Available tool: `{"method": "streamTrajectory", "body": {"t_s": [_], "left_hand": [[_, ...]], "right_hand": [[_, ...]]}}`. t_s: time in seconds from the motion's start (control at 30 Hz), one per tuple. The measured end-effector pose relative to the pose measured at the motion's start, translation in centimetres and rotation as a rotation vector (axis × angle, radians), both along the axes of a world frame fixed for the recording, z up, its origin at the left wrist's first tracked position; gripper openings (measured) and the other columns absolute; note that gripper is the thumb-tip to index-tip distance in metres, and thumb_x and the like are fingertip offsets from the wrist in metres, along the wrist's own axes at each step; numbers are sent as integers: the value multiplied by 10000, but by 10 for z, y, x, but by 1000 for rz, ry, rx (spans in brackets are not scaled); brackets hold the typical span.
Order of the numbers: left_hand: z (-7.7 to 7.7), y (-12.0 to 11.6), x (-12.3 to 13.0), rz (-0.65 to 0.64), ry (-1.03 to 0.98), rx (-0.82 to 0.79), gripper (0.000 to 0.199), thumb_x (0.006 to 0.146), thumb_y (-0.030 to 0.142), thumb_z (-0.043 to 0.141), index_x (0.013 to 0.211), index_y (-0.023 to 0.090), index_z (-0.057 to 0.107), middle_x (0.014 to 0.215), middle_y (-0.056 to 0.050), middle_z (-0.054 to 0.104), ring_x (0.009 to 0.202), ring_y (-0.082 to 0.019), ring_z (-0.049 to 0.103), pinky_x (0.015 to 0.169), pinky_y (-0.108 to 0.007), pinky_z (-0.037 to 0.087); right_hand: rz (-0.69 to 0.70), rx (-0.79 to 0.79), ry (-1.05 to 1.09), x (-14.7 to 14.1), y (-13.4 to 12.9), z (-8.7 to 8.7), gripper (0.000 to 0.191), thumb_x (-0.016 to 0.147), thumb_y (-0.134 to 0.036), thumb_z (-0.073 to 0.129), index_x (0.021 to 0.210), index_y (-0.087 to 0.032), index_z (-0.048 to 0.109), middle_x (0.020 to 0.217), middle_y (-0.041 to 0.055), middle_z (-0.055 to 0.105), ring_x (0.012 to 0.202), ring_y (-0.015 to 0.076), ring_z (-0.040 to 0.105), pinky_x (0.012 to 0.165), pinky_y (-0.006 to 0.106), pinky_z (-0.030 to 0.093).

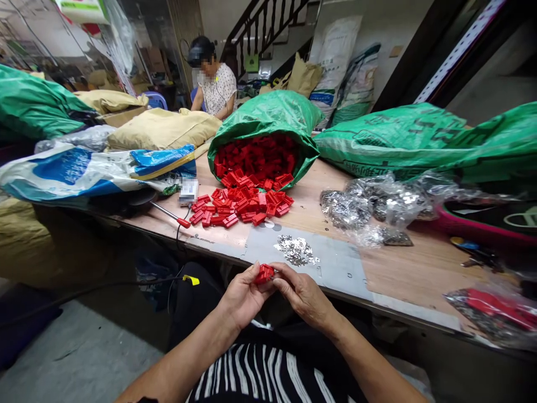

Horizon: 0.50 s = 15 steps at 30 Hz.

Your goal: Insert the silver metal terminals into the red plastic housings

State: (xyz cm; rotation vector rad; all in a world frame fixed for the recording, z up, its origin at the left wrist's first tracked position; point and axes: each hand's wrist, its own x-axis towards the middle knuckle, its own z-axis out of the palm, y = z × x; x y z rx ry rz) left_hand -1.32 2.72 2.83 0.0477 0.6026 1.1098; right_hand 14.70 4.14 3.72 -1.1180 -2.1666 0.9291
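Just over the table's front edge, my left hand (243, 296) is closed around a small red plastic part (264, 273), gripped between thumb and fingers. My right hand (300, 291) meets it from the right, thumb and forefinger pinched at the part's end; whatever lies between those fingertips is too small to make out. Beyond my hands, a scattered pile of small shiny metal pieces (296, 249) lies on a grey sheet (344, 268). Farther back, a heap of similar red plastic parts (243, 204) spills from the mouth of a green woven sack (268, 112).
Clear bags of metal pieces (369, 204) sit on the right, with another plastic bag (495, 308) near the front edge. A red-tipped rod (172, 215) and a small white box (188, 192) lie left. Green sacks (398, 137) line the back; a person (213, 81) sits beyond.
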Motion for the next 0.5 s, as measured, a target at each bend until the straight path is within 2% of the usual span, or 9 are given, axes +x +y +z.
{"method": "streamTrajectory", "body": {"t_s": [0.17,0.33,0.4,0.5], "left_hand": [[2,-1,7,60,-51,7,248,927,177,468,782,85,648,802,-94,707,782,-167,694,898,-343,531],[4,0,7,48,-45,-42,298,945,227,443,815,65,658,831,-114,714,773,-172,699,820,-314,559],[5,0,7,55,-55,-52,304,947,231,440,820,64,659,832,-115,716,773,-167,698,811,-302,562],[6,-3,9,76,-64,-62,292,946,216,443,822,66,661,840,-115,720,783,-165,698,847,-315,556]], "right_hand": [[-52,27,48,1,0,-2,292,979,-342,365,1149,-267,590,1050,37,699,893,176,668,807,283,503],[-12,29,-77,5,-2,3,344,966,-359,405,1281,-266,507,1090,46,700,927,207,676,802,310,518],[-24,62,-126,5,-2,2,357,964,-354,408,1300,-265,492,1106,50,698,916,215,683,786,321,525],[-72,168,-124,4,-1,-4,321,966,-327,402,1239,-247,550,1126,60,694,929,211,684,801,320,527]]}}
